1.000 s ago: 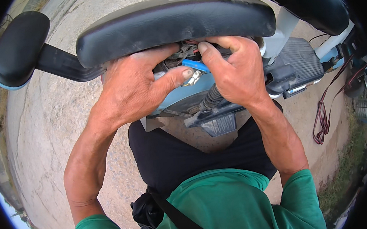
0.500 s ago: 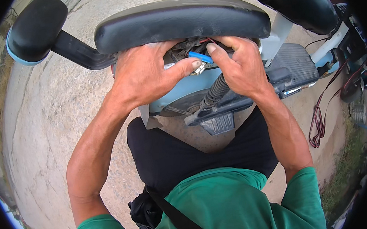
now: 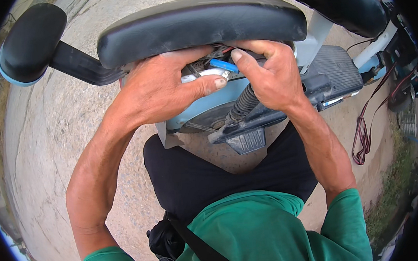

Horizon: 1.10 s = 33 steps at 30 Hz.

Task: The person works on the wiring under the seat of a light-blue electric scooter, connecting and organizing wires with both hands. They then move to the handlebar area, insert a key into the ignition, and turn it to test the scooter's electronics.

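Both my hands reach into the gap under the black padded seat [image 3: 201,30] of a light-blue electric scooter. My left hand [image 3: 159,88] is open, its thumb stretched out low and apart from the index finger; the other fingertips are hidden beneath the seat. A small blue plastic cylinder [image 3: 224,65] lies among the wires [image 3: 206,63] between my hands, with a pale connector [image 3: 226,74] at its lower end. My right hand [image 3: 273,74] is bent inward, thumb tip by the cylinder's upper right; its other fingers go under the seat, closed around something hidden.
A backrest pad [image 3: 33,43] on a black bracket juts out at the left. Below my right hand are a ribbed black spring [image 3: 241,106] and a black footrest [image 3: 246,141]. A ridged footboard [image 3: 334,74] extends right, near dangling dark-red cables [image 3: 363,135].
My left hand has shifted slightly left, its thumb drawing back from the blue cylinder, and more white shows behind it. The seat has tilted a little. My right hand has barely moved.
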### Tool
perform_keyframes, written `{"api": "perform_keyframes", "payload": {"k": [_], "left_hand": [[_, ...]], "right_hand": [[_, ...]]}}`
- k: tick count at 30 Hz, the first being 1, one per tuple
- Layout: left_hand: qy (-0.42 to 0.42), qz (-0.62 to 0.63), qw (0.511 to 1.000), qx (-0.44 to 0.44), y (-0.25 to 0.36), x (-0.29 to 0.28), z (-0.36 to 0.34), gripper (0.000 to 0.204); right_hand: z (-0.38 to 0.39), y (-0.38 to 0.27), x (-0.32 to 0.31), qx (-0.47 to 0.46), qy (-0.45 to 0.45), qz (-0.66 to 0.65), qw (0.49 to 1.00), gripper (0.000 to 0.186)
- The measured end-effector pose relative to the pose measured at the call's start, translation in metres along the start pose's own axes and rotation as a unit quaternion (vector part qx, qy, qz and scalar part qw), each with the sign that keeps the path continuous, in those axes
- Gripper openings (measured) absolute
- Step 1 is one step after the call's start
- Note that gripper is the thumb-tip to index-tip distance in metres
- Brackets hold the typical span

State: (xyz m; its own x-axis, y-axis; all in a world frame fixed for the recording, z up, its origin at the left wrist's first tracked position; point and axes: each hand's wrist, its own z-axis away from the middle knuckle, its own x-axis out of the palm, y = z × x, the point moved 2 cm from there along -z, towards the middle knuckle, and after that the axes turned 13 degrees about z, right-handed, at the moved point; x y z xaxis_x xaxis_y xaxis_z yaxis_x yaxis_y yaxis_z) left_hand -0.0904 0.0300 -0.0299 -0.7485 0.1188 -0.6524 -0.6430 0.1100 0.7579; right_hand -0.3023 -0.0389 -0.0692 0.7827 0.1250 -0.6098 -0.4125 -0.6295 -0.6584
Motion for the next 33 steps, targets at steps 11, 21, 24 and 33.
{"api": "perform_keyframes", "payload": {"k": [11, 21, 24, 33], "left_hand": [[0.007, -0.073, 0.996, 0.054, -0.007, 0.003, -0.004, 0.081], [0.035, -0.074, 0.994, 0.065, -0.009, 0.002, -0.002, 0.077], [0.038, -0.068, 0.995, 0.067, -0.009, 0.003, -0.002, 0.074], [0.117, -0.041, 0.990, 0.071, 0.003, 0.004, -0.010, 0.044]], "right_hand": [[-0.006, 0.002, -0.016, -0.064, -0.072, 0.084, 0.992, 0.033], [0.003, 0.002, -0.011, -0.080, -0.029, 0.127, 0.988, 0.034], [0.008, 0.005, -0.007, -0.110, -0.001, 0.175, 0.978, 0.036], [0.002, -0.004, -0.011, -0.085, -0.070, 0.185, 0.976, 0.038]]}}
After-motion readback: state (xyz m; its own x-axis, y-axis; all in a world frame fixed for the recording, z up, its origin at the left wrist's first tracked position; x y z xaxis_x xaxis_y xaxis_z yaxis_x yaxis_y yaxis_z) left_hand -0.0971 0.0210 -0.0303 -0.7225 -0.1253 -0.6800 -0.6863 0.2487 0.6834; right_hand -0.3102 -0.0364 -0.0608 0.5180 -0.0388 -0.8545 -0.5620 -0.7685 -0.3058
